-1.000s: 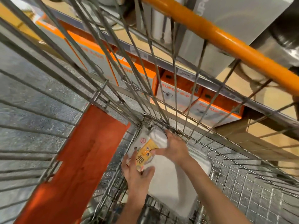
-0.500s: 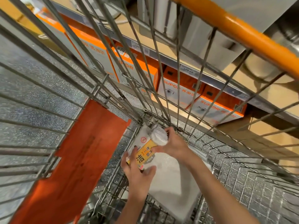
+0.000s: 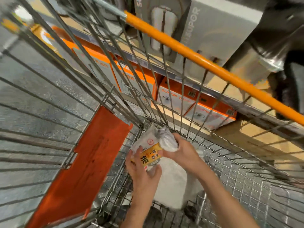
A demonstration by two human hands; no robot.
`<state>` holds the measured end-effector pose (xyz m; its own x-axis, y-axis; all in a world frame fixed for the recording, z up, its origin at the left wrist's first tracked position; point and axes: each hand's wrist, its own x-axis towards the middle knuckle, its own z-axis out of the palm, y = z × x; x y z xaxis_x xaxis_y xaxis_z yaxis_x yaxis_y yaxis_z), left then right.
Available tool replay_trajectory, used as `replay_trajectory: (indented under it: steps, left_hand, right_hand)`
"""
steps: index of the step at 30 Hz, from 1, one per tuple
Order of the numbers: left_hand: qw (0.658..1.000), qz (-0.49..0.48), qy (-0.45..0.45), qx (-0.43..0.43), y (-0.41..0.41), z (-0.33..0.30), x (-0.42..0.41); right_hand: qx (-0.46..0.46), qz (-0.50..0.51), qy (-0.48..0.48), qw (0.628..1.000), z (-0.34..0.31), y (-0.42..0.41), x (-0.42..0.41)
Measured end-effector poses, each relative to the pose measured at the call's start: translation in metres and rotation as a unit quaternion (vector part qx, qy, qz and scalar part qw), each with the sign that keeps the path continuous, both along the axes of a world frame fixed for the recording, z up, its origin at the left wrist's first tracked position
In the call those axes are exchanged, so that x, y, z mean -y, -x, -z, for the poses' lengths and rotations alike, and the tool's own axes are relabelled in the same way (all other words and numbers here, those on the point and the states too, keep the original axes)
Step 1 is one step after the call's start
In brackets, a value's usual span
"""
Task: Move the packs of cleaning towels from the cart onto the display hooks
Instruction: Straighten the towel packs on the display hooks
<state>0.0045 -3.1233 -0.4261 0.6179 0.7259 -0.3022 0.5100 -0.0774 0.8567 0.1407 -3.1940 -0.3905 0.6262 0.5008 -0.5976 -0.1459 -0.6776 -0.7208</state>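
Observation:
Both my hands reach down into the wire cart (image 3: 246, 175). A pack of white cleaning towels (image 3: 171, 181) with a yellow label (image 3: 150, 156) lies in the cart's far left corner. My left hand (image 3: 143, 175) grips the pack's label end from below, fingers and thumb curled round it. My right hand (image 3: 182, 150) grips the bunched white top of the pack (image 3: 166, 139). No display hooks are in view.
An orange panel (image 3: 85, 163) lines the cart's left side. The orange handle bar (image 3: 205, 63) crosses above. Behind the wire sit orange and white boxes (image 3: 174, 97) on a low shelf, with grey boxes (image 3: 213, 30) higher up. Grey speckled floor (image 3: 32, 99) lies left.
My right hand has bunched the pack's top more tightly and lifted it slightly toward the cart corner. My left hand stays on the label end. The camera has tilted up.

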Motion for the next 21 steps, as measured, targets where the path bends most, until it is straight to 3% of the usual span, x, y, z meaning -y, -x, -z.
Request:
replay_trajectory:
  steps: [7, 12, 15, 18, 21]
  left_hand:
    - [0.996, 0.036, -0.03, 0.075, -0.004, -0.106, -0.003]
    - [0.981, 0.064, -0.113, 0.147, -0.002, -0.196, -0.009]
    - [0.967, 0.071, -0.159, 0.187, 0.0, -0.241, -0.018]
    - [0.949, 0.087, -0.147, 0.265, 0.007, -0.283, -0.027]
    - [0.94, 0.101, -0.16, 0.282, 0.008, -0.339, -0.038]
  right_hand:
    - [0.053, 0.092, -0.055, 0.993, -0.102, 0.008, 0.017]
    - [0.086, 0.106, -0.084, 0.987, -0.197, 0.012, 0.019]
    - [0.105, 0.12, -0.142, 0.977, -0.254, 0.017, 0.019]
    - [0.122, 0.119, -0.182, 0.968, -0.312, 0.024, 0.019]
    - [0.133, 0.123, -0.236, 0.955, -0.369, 0.033, 0.02]
